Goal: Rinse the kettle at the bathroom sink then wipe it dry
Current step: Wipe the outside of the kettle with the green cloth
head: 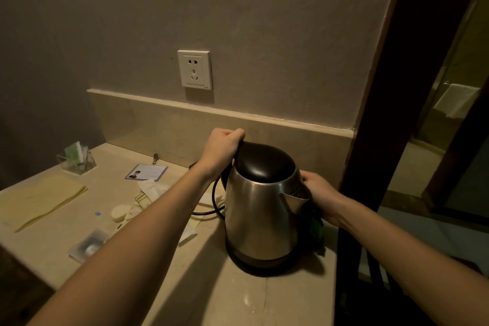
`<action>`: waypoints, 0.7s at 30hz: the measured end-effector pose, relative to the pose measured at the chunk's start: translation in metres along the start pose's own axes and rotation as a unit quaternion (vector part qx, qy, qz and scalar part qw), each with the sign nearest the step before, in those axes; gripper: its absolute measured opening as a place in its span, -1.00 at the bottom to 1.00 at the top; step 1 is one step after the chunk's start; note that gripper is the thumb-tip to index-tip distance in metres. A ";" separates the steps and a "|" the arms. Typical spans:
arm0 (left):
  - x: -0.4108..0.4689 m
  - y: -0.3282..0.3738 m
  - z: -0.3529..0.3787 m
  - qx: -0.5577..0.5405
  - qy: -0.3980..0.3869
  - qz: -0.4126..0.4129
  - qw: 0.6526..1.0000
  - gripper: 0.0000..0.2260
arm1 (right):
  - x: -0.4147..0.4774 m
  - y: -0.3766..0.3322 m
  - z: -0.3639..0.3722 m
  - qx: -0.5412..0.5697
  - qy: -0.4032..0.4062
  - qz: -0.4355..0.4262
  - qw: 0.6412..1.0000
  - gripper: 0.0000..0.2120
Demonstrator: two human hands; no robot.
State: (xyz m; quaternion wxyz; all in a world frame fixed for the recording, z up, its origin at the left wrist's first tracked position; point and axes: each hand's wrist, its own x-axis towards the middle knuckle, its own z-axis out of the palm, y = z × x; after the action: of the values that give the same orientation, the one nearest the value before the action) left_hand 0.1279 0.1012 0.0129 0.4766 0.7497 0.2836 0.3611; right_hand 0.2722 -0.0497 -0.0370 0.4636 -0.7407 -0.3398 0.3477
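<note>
A stainless steel electric kettle (pixel 260 216) with a black lid stands upright on its black base near the right end of a beige stone counter (pixel 238 299). My left hand (pixel 223 148) is closed around the black handle at the kettle's top rear. My right hand (pixel 318 193) is pressed against the kettle's right side, just behind the spout. The kettle's black power cord (pixel 214 201) loops on the counter to its left. A folded yellow cloth (pixel 39 202) lies at the counter's left end.
Small toiletry packets, a card (pixel 146 172) and a clear holder (pixel 76 160) are scattered over the counter's left half. A white wall socket (pixel 195 69) is above. A dark door frame (pixel 370 140) borders the counter's right edge; beyond it hangs a white towel (pixel 456 100).
</note>
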 end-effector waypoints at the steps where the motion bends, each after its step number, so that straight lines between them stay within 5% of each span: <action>1: 0.000 0.000 0.000 -0.001 0.004 0.002 1.000 -0.59 | -0.004 0.005 -0.001 -0.007 0.007 0.004 1.000 -0.81; 6: 0.000 0.001 0.001 0.009 0.012 0.005 1.000 -0.59 | -0.033 0.022 -0.005 -0.026 0.046 -0.002 0.999 -0.85; 21: -0.016 0.011 0.002 0.047 0.080 -0.007 0.996 -0.57 | -0.105 0.034 0.030 -0.116 0.179 -0.194 0.957 -0.75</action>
State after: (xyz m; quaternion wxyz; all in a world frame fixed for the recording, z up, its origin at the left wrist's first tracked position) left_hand 0.1210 0.0832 0.0182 0.4186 0.7382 0.3427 0.4031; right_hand 0.1986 -0.1343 -0.0573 0.4863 -0.7594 -0.4265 0.0708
